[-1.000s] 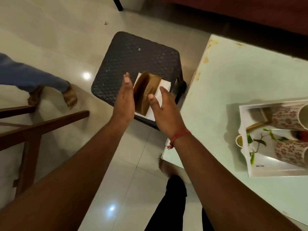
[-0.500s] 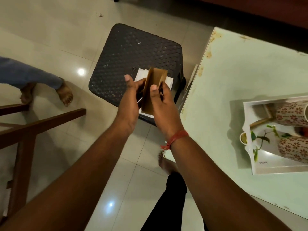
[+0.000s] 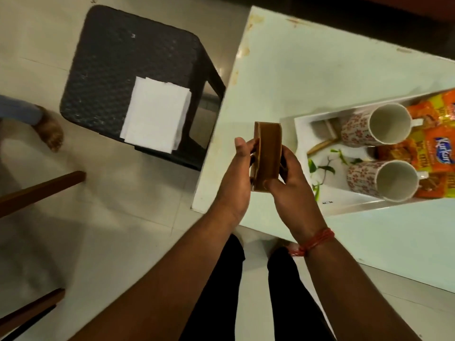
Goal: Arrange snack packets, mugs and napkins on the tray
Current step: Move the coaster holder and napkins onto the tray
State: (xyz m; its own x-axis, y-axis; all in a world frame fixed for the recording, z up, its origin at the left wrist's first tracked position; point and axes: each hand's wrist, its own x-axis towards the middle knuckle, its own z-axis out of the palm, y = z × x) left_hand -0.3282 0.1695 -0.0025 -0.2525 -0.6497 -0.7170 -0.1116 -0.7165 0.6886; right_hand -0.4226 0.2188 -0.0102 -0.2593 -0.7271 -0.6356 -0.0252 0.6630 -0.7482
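I hold a brown wooden napkin holder [image 3: 268, 153] upright between both hands, above the pale table's left edge. My left hand [image 3: 237, 178] presses its left side and my right hand [image 3: 290, 183] grips its right side. A stack of white napkins [image 3: 156, 116] lies on the black stool [image 3: 118, 57] to the left. The white tray [image 3: 301, 129] on the table carries two floral mugs [image 3: 374, 125] [image 3: 382, 180] lying on their sides and orange snack packets [image 3: 435, 148] beyond them.
The pale green table [image 3: 307, 65] fills the right side. A wooden chair frame [image 3: 37, 193] stands at the left. Another person's bare foot [image 3: 50, 130] rests on the tiled floor near the stool. My legs in black trousers are below.
Both hands lifted the holder off the napkins on the stool and carried it right, over the table edge near the tray. The napkins stayed on the stool.
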